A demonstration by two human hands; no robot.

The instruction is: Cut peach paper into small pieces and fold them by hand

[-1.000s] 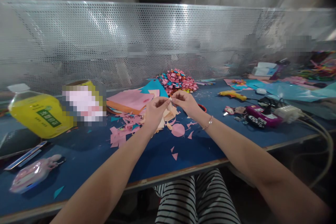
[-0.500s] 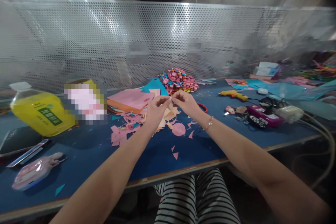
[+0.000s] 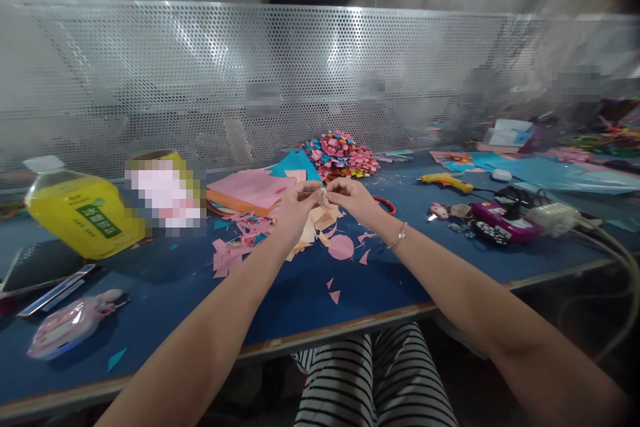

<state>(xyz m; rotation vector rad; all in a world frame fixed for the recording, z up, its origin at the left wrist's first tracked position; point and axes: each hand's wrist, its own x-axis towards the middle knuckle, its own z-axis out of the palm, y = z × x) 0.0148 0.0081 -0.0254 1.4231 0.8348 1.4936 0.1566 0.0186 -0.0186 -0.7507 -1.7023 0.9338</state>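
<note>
My left hand [image 3: 295, 205] and my right hand [image 3: 353, 197] meet above the blue table [image 3: 280, 307], fingertips pinched together on a small pale paper piece [image 3: 323, 199]. Both hands are closed on it. Beneath them lie peach and pink paper scraps [image 3: 240, 247] and a pink paper circle [image 3: 341, 247]. A stack of pink and orange sheets [image 3: 247, 190] lies just behind my left hand. A heap of small folded pink and blue paper pieces [image 3: 340, 152] sits behind my hands. A bracelet is on my right wrist.
A yellow bottle [image 3: 80, 217] lies at the left, with a pink packet [image 3: 65, 330] near the front edge. A yellow glue gun [image 3: 444, 180], a purple device [image 3: 503, 227] and a white power strip [image 3: 553, 217] sit at the right. A perforated metal screen [image 3: 320, 73] backs the table.
My hands have stayed in place and drawn slightly closer together around the small paper piece. The view has shifted a little.
</note>
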